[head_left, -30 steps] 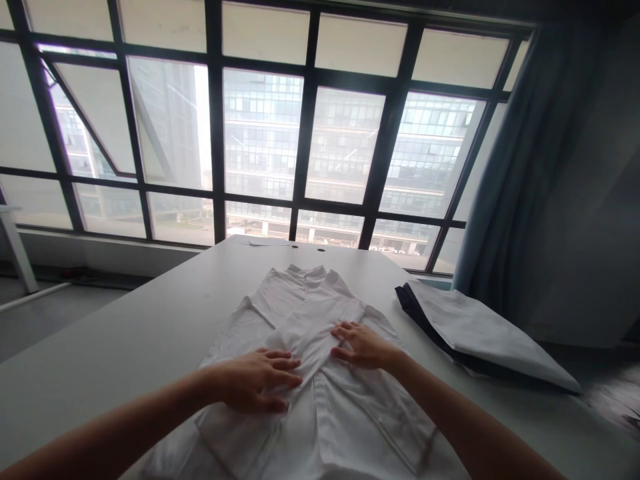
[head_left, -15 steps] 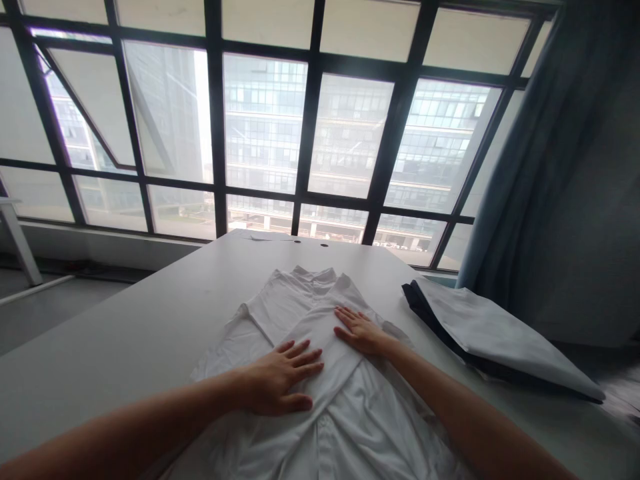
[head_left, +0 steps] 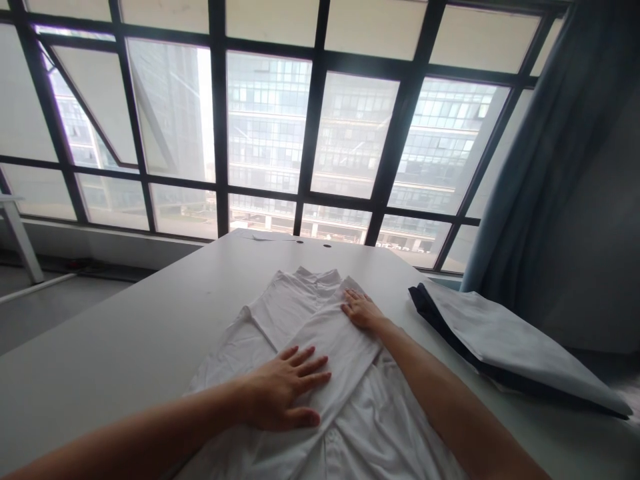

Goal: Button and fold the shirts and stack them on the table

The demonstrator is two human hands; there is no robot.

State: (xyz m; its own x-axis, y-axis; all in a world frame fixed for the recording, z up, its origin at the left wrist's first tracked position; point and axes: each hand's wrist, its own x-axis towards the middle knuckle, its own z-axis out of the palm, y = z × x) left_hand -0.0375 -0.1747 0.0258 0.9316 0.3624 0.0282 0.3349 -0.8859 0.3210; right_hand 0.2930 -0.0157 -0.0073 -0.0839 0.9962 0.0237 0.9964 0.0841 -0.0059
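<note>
Our spread left hand (head_left: 285,390) lay flat on a white cotton button-up shirt (head_left: 345,353), while our spread right hand (head_left: 363,311) had slid up toward its collar (head_left: 317,280) since the earlier frame. Neither hand pinched anything; the shirt lay on a long white tabletop (head_left: 125,313).

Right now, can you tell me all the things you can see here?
White collared cloth shirt: one, white, folded over, middle of table.
Long smooth table: one, white, under the shirt.
Flat cloth bundle with dark edge: one, white and navy, right of shirt.
Black-framed glass window: one, black frame, beyond the table.
Glassy tall building: one, grey-blue, outside the window.
Long cloth curtain: one, blue-grey, right side.
Left hand: one, flat on shirt.
Right hand: one, flat on shirt, near collar.
</note>
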